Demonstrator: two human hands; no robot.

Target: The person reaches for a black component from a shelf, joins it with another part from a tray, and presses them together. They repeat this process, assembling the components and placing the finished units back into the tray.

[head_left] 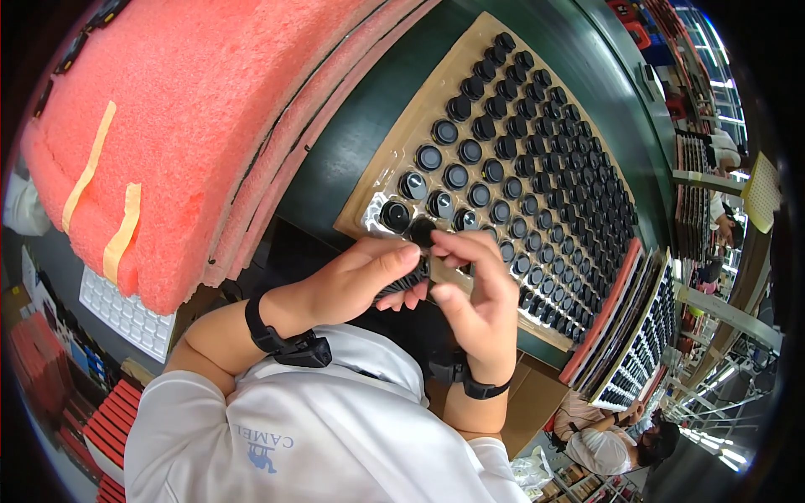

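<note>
My left hand point(365, 272) is closed around a black cylindrical part with a ribbed side point(408, 281), held just in front of my body. Close beside it, my right hand point(480, 293) has its thumb and fingers bent toward that part. A black round disc point(422, 232) shows at the right fingertips; whether they pinch it or it sits in the tray behind cannot be made out. Just beyond both hands lies a transparent plastic tray point(381, 189) on brown cardboard, filled with rows of black round parts point(429, 157). Some nearer parts show shiny tops.
A stack of pink foam sheets point(184, 109) rises on the left, with two tape strips on it. The tray rests on a dark green table point(369, 92). More filled trays point(641, 352) are stacked at the right. A person point(608, 444) works at the lower right.
</note>
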